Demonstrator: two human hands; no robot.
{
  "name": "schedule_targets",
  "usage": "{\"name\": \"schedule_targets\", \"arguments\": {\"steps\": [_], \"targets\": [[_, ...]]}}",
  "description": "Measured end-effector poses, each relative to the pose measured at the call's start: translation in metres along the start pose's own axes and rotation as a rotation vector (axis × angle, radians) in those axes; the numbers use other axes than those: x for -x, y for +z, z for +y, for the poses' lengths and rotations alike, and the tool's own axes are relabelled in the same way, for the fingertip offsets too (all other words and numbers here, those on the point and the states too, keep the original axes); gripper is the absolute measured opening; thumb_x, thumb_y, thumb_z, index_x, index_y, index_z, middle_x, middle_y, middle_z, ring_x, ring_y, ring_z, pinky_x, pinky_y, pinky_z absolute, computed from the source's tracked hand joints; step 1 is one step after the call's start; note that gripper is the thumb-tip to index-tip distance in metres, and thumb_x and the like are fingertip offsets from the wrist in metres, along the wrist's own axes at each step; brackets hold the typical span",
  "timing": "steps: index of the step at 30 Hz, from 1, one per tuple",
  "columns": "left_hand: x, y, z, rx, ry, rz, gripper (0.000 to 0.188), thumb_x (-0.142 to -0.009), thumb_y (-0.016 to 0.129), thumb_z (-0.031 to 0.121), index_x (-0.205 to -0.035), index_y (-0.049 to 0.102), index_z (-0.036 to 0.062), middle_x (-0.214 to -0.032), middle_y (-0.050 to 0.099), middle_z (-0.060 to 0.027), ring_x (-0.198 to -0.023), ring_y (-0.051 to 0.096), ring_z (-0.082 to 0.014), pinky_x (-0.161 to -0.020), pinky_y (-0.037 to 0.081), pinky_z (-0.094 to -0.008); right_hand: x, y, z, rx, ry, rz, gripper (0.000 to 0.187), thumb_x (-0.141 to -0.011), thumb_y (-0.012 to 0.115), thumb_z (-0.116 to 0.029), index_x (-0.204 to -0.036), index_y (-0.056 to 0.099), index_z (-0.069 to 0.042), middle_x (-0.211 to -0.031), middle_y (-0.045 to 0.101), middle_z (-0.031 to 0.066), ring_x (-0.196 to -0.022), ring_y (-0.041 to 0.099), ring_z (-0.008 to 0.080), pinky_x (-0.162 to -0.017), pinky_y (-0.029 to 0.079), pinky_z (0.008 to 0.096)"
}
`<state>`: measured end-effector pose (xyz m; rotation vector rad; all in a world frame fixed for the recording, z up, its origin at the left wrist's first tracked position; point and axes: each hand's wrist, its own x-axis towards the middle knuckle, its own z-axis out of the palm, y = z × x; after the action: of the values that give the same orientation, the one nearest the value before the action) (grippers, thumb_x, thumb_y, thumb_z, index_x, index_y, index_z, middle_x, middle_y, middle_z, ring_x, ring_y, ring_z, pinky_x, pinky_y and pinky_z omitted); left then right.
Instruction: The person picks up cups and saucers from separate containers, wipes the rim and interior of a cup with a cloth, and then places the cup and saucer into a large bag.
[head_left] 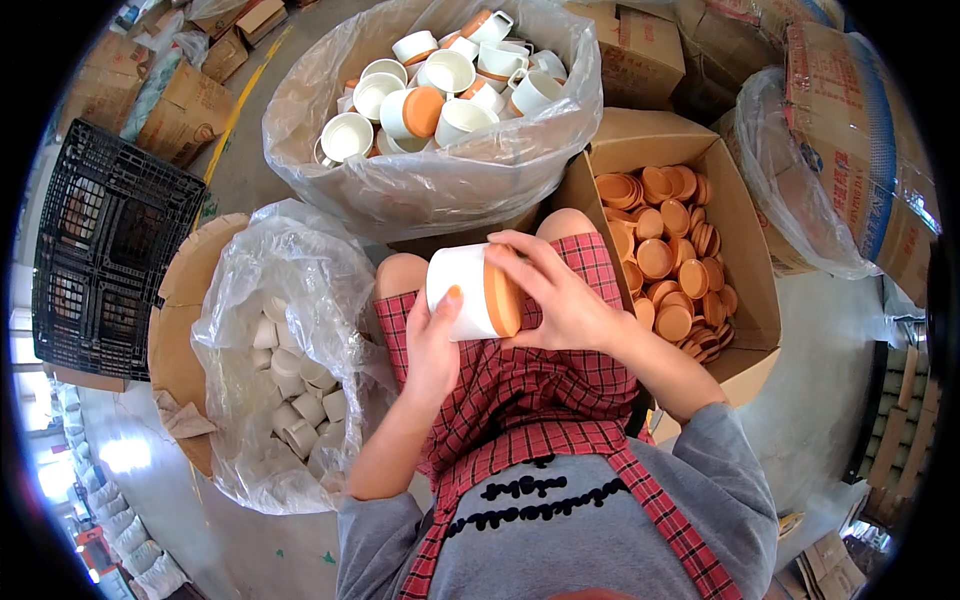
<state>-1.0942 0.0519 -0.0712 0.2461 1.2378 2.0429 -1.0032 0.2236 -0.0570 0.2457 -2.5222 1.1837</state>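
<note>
Above my lap I hold a white ceramic cup point(458, 275) lying on its side. Its orange-brown round base piece point(504, 302) faces right. My left hand point(432, 345) is closed around the white body, with the thumb on top. The fingers and thumb of my right hand point(565, 300) grip the orange-brown piece at its rim. Whether the cup has a handle is hidden. To my right, a cardboard box point(748, 240) holds many loose orange-brown discs point(655, 258).
A large plastic-lined container point(440, 190) of white mugs with orange-brown bases point(408, 112) stands ahead. At my left, a plastic-lined carton point(185, 300) holds plain white cups point(300, 405). A black plastic pallet point(110, 240) is farther left. Stacked cartons point(640, 55) line the far right.
</note>
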Motion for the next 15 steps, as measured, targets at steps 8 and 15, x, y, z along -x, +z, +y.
{"name": "schedule_targets", "arguments": {"steps": [8,15], "targets": [[0.010,-0.008,-0.003,-0.478,0.247,-0.070,0.044,-0.092,0.058,0.026,-0.121,0.046,-0.0036,-0.111,0.057,-0.0076,-0.100,0.053,-0.0116,-0.087,0.043,-0.0273,0.003,0.008,0.019,-0.842,0.419,-0.014,0.101,-0.070,0.078,-0.031,-0.145,0.017,-0.003,-0.147,0.023,0.0189,-0.133,0.033,0.0297,-0.105,0.034,0.0420],[0.000,-0.006,0.003,-0.030,0.071,0.047,0.042,-0.093,0.054,0.023,-0.125,0.045,-0.0027,-0.116,0.056,-0.0076,-0.104,0.053,-0.0131,-0.093,0.041,-0.0297,-0.010,0.001,0.008,0.330,-0.291,-0.021,0.097,-0.063,0.082,-0.021,-0.141,0.026,-0.005,-0.139,0.031,0.0237,-0.124,0.040,0.0417,-0.101,0.038,0.0432]]}}
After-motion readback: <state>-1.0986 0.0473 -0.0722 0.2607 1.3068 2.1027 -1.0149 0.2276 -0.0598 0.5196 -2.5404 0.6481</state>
